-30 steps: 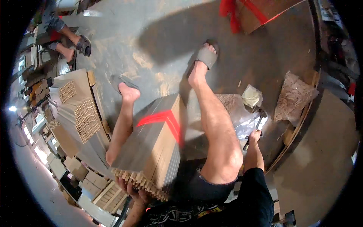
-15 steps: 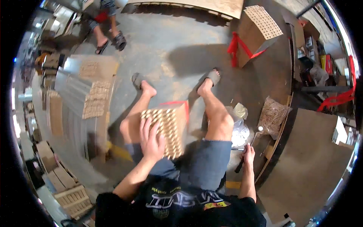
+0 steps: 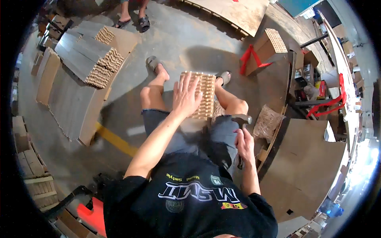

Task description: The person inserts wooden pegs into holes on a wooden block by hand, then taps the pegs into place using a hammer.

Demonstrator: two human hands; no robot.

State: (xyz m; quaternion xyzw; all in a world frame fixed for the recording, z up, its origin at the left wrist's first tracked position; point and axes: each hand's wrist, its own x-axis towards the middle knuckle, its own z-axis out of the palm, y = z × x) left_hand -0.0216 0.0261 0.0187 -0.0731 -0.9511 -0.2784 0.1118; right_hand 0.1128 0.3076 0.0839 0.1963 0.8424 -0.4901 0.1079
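Two hands busy: my left hand (image 3: 185, 98) lies spread flat on the upright cardboard bundle (image 3: 200, 95), right hand (image 3: 245, 143) clenching a hammer (image 3: 241, 119) just right.

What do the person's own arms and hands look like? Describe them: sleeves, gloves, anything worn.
Both forearms are bare. The left hand and right hand wear no gloves, and no watch or ring shows. Short black sleeves of a printed T-shirt end above the elbows.
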